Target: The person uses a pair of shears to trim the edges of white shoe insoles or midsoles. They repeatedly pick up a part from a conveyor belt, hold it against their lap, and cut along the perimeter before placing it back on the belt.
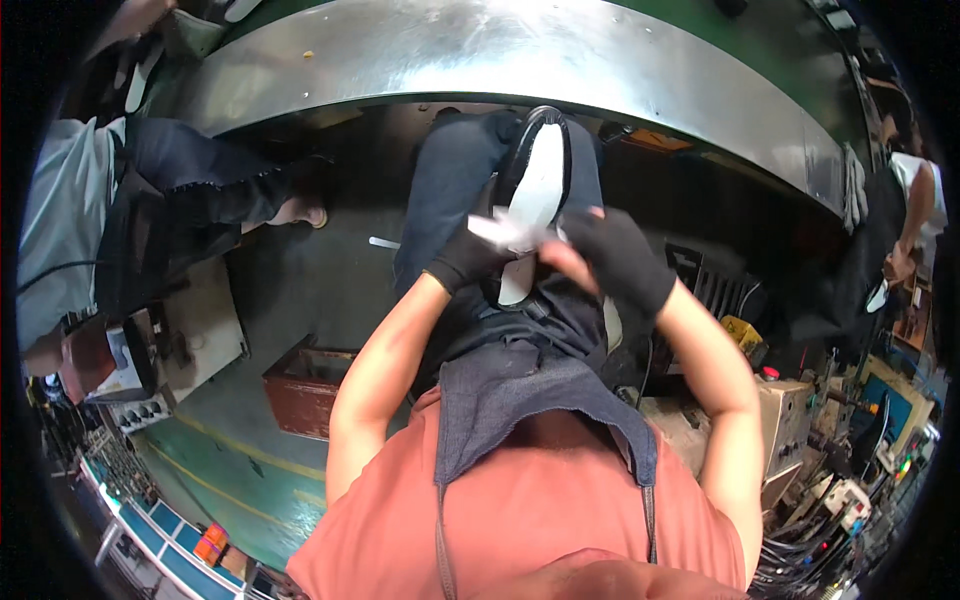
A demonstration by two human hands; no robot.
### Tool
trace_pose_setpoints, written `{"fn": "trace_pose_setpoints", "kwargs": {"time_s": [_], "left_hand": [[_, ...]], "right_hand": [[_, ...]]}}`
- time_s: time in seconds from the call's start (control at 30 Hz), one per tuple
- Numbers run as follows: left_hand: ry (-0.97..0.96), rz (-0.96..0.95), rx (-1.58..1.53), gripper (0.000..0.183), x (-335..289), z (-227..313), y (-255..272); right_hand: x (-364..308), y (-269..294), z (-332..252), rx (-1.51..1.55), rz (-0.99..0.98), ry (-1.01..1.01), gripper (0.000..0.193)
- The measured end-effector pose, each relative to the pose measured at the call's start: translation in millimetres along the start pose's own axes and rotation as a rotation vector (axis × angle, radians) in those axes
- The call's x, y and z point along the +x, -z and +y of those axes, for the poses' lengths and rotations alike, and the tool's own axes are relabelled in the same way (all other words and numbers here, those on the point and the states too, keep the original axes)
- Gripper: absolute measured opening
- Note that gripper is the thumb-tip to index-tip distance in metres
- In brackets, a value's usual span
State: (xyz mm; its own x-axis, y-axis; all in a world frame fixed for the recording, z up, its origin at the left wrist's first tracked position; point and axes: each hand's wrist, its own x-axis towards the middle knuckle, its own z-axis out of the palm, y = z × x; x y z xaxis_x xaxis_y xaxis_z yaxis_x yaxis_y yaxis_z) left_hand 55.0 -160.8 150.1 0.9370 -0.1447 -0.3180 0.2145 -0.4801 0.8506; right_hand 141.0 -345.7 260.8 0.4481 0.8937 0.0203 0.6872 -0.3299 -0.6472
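Note:
Lengthwise on my lap lies a black shoe with a long white sole-shaped surface facing up. Both hands wear black fingerless gloves and meet over its near half. My left hand is closed at the shoe's left side. At its fingertips is a crumpled-looking white piece, too blurred to name, covering part of the shoe. My right hand comes over from the right side, its thumb pointing toward the white piece. Motion smears its fingers, so whether they hold anything is unclear.
A long metal bench curves across in front of my knees. A red-brown box stands on the floor at left. One person sits at left; another is at far right. Machinery and cables crowd the lower right.

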Motion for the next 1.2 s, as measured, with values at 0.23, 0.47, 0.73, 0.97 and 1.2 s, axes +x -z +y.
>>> {"fn": "trace_pose_setpoints", "kwargs": {"time_s": [0.23,0.47,0.73,0.97,1.2], "left_hand": [[-0.175,0.272,-0.365,0.084,-4,-5,-13],[-0.009,0.333,-0.555,0.09,-6,11,5],[-0.107,0.172,-1.043,0.043,141,122,108],[-0.672,-0.2,-0.324,0.05,163,170,61],[-0.311,-0.006,-0.316,0.035,65,80,57]], "right_hand": [[8,25,32,-0.114,-0.075,-0.142,0.04],[-48,-88,75,1.127,0.424,-0.982,0.076],[-48,-89,73,1.153,0.507,-0.938,0.07],[-42,-83,70,1.223,0.615,-0.927,0.068],[-56,-86,72,1.248,0.619,-0.915,0.068]]}}
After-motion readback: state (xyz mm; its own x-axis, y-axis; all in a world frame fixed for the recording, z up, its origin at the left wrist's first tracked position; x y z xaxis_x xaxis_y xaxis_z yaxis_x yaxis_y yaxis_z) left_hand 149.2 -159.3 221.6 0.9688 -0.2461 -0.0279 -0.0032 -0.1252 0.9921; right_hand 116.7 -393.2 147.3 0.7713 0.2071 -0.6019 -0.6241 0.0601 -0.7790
